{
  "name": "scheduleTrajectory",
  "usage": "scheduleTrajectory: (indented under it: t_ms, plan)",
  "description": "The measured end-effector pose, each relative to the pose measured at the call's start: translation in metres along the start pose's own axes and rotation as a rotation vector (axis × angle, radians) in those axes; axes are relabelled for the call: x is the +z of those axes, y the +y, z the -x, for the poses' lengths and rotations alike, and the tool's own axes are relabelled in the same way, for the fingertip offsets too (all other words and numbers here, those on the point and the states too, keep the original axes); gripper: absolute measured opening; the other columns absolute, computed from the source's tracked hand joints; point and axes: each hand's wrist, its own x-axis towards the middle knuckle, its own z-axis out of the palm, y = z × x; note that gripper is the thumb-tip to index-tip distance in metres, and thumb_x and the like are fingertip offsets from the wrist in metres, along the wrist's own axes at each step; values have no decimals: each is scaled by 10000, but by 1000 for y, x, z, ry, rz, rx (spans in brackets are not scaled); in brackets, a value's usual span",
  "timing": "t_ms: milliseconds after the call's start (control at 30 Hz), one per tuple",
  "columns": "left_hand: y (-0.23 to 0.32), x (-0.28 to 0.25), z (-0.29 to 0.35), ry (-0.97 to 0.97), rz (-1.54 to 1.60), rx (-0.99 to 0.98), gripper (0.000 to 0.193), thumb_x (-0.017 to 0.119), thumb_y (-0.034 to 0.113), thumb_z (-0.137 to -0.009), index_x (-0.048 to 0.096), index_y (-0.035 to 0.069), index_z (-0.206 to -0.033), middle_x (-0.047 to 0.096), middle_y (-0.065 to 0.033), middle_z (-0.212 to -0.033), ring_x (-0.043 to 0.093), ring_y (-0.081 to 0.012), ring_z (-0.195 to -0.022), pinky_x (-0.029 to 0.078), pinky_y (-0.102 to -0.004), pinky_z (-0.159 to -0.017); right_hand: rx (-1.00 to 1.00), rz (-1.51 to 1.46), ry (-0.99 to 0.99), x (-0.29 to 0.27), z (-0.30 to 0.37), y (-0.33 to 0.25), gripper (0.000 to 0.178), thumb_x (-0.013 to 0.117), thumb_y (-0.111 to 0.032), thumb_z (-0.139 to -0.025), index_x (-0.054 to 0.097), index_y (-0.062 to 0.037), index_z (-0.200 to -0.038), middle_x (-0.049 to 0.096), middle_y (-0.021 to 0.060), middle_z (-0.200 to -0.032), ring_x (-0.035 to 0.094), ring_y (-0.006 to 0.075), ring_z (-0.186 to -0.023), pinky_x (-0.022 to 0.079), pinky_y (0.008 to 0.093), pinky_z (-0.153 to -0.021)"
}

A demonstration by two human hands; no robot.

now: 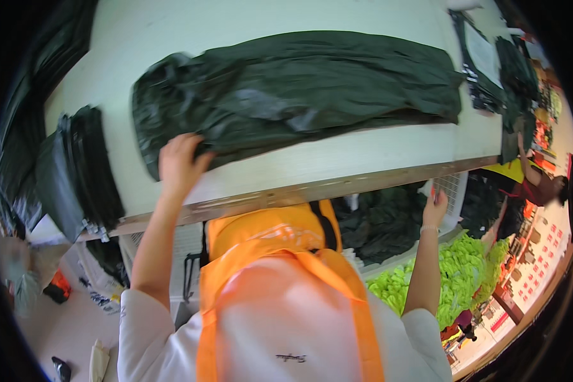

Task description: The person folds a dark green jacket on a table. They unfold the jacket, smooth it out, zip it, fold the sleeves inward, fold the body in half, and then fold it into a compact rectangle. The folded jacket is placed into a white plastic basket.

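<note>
Head view: dark green fabric (312, 86) is stretching lengthwise rightward from the nearer, touching left hand (181, 162); right hand (434, 209) is hanging apart; closure of either grip: cannot tell.

We are seeing a dark green cloth (325, 83), an orange apron (261, 232), a white shirt (286, 337), a lime-green heap (461, 270).
</note>
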Motion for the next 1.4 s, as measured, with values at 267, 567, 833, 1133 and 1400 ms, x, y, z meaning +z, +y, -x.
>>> scheduleTrajectory:
  t_ms: [267, 567, 833, 1133, 1400]
  plan:
    - [28, -2, -29, 47, -260, -424, 561, 550, -40, -638, 526, 57, -1190, 524, -166, -1173, 501, -331, -1095, 406, -383, -945, -180, 410, 9, 36, -240, -4, 387, 617, -41, -807, 571, -49, -1192, 551, 145, -1029, 600, 273, -909, 486, 345, -822]
    - [208, 89, -130, 54, -378, -217, 774, 612, 534, -778, 333, 210, -1424, 215, -131, -1506, 158, -386, -1383, 136, -575, -1078, -407, 286, -67, 57, -265, -71, 679, 641, -312, -835, 349, 10, -1357, 416, 236, -1323, 390, 350, -1234, 292, 412, -1046]
    - [181, 131, -148, -96, -499, -369, 821, 572, 610, -767, 265, 269, -1447, 155, -124, -1522, 131, -413, -1379, 144, -628, -1053, -427, 440, -290, 121, -235, -126, 896, 711, -460, -739, 312, 40, -1366, 372, 282, -1322, 339, 425, -1228, 323, 447, -1016]
    - [314, 199, -206, -3, -50, -13, 649, 504, 547, -846, 352, 263, -1410, 201, -67, -1516, 154, -331, -1392, 92, -598, -1079, -135, -217, -578, 124, -264, -115, 676, 761, -95, -687, 445, 54, -1266, 584, 167, -1169, 586, 272, -1033, 450, 353, -903]
    - [296, 226, -206, -38, 717, -59, 421, 649, 102, -738, 539, 51, -1142, 385, -119, -1423, 330, -277, -1329, 187, -536, -1084, -529, -313, -837, 35, -176, -298, 507, 698, -112, -738, 511, 69, -1173, 649, 150, -983, 632, 234, -895, 488, 345, -826]
